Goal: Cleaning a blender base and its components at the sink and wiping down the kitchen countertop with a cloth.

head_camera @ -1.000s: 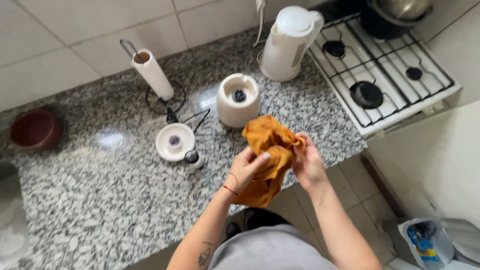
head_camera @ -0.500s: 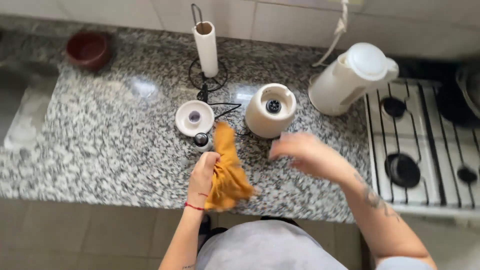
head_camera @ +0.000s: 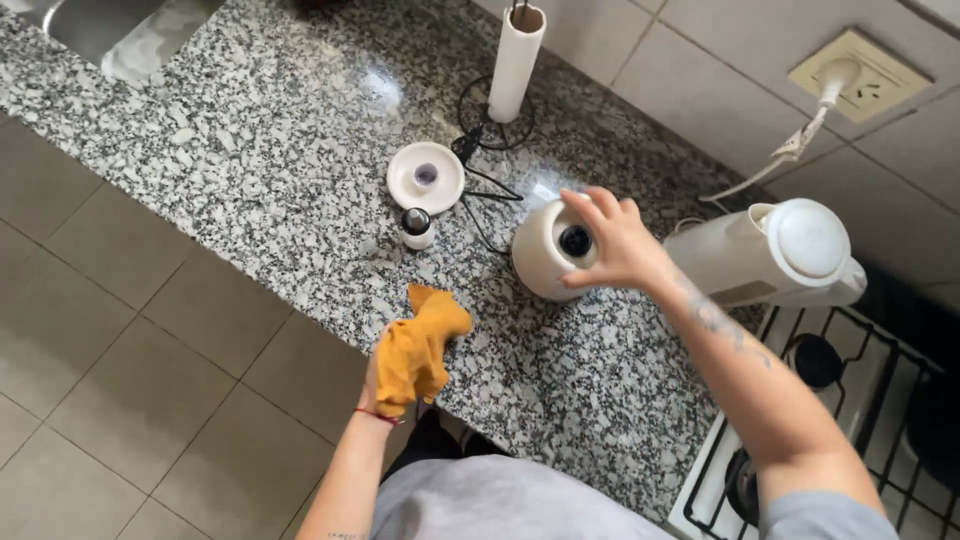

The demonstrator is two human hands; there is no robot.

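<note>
White blender base (head_camera: 548,252) on the granite counter (head_camera: 200,130), gripped at its top by the right hand (head_camera: 612,240), fingers curled over the rim; mustard cloth (head_camera: 418,350) at 8 o'clock, bunched in the left hand (head_camera: 385,375); round lid (head_camera: 426,177) and small cap (head_camera: 416,226) at 10 o'clock; white kettle (head_camera: 770,255) at 3 o'clock.

Speckled granite counter (head_camera: 200,130), glossy, light glare near top. Pale tiled wall (head_camera: 700,70) behind, socket (head_camera: 862,72) with plug in it. Beige tiled floor (head_camera: 130,380) lower left. Steel sink (head_camera: 120,30) top left. White gas stove (head_camera: 850,430) at right.
</note>
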